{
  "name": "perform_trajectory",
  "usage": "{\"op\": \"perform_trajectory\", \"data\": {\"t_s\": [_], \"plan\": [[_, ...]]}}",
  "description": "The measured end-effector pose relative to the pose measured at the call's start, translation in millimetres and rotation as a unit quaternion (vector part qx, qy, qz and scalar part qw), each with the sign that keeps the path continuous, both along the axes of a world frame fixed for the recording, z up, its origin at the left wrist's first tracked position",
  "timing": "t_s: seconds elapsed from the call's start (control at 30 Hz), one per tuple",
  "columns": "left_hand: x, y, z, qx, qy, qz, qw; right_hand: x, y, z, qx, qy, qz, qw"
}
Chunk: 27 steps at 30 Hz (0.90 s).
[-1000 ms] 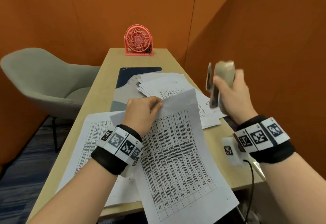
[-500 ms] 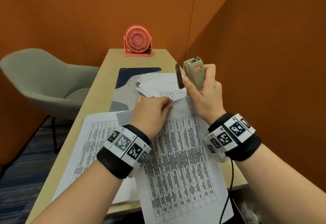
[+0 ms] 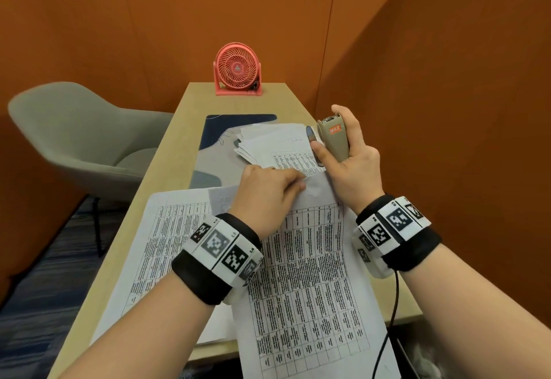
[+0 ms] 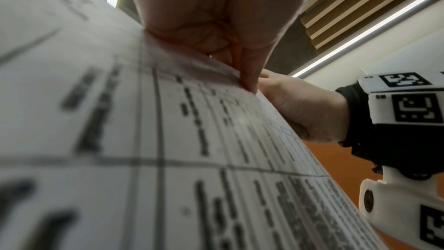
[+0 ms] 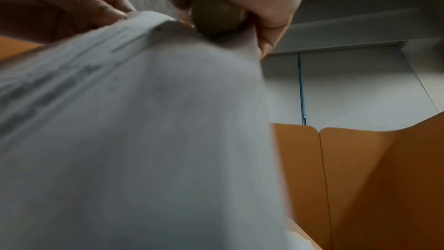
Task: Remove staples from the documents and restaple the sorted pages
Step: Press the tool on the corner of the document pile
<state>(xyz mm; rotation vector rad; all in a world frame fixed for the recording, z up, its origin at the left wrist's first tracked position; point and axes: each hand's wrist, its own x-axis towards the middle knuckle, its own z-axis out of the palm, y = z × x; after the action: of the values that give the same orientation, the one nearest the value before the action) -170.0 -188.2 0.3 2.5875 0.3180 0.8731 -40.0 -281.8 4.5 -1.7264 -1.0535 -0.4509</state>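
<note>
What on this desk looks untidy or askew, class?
The loose pile of papers at mid-desk is fanned out unevenly over the desk mat. The held document overhangs the near desk edge, pinched by the left hand.

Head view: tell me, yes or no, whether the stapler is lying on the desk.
No, the right hand grips the stapler upright above the desk, at the top corner of the held document.

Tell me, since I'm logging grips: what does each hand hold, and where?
The left hand pinches the printed document at its top edge. The right hand grips the beige stapler around its body, nose at the document's top corner.
</note>
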Motion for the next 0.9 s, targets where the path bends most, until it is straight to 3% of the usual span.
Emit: {"op": "perform_trajectory", "data": {"t_s": [0.17, 0.33, 0.4, 0.47, 0.5, 0.57, 0.63, 0.7, 0.8, 0.9], "plan": [[2, 5, -1, -0.015, 0.011, 0.017, 1.000, -1, -6, 7, 0.052, 0.024, -0.022, 0.998], [3, 16, -2, -0.033, 0.024, 0.053, 0.998, 2, -18, 28, 0.195, 0.192, -0.023, 0.961], [3, 22, -2, -0.045, 0.023, 0.084, 0.995, 4, -27, 30, 0.221, 0.237, 0.025, 0.946], [3, 27, 0, -0.058, 0.031, 0.125, 0.990, 5, -39, 27, 0.154, 0.267, 0.117, 0.944], [3, 30, 3, -0.066, 0.029, 0.142, 0.987, 5, -44, 24, 0.075, 0.279, 0.150, 0.945], [1, 35, 10, -0.104, -0.004, 0.151, 0.983, -1, -48, 17, -0.119, 0.289, 0.181, 0.932], [-1, 40, 17, -0.150, -0.055, 0.149, 0.976, -8, -45, 7, -0.228, 0.282, 0.167, 0.917], [-3, 48, 18, -0.152, -0.074, 0.190, 0.967, -11, -38, -1, -0.225, 0.287, 0.126, 0.922], [-15, 66, 15, -0.139, -0.023, 0.291, 0.946, -16, -24, 0, -0.131, 0.342, 0.103, 0.925], [-31, 95, -6, -0.343, -0.001, 0.255, 0.904, -16, -5, 3, -0.058, 0.416, 0.091, 0.903]]}}
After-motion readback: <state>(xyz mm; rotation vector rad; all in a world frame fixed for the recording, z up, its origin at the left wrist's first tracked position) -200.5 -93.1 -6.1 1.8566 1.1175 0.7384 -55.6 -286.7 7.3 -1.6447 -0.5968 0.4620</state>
